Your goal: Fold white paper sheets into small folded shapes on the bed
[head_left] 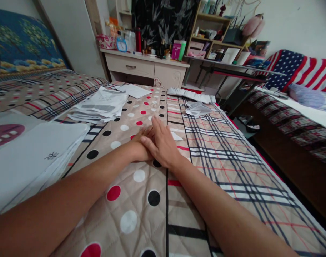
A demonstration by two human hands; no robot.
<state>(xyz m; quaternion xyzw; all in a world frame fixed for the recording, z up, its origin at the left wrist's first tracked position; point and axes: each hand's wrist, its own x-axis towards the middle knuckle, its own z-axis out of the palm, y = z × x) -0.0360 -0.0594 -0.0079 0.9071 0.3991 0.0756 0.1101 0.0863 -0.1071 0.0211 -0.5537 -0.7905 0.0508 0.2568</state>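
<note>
In the head view my right hand (163, 142) lies across my left hand (141, 147) on the quilted bedspread (128, 221). The right hand's fingers are stretched out flat and point away from me, its thumb apart. Most of my left hand's fingers are hidden under the right. A pointed white piece of paper (176, 136) shows just past my right hand; whether more of it lies under the hands is hidden. Farther off are a small pile of folded white papers (197, 109) and a long white folded strip (191, 95).
On the left lie a large paper stack (66, 142) and a farther stack of printed sheets (104, 103), with a loose sheet (136, 90) beyond it. A white dresser (130, 67) stands at the bed's far end. Another bed (294, 125) is on the right, across a gap.
</note>
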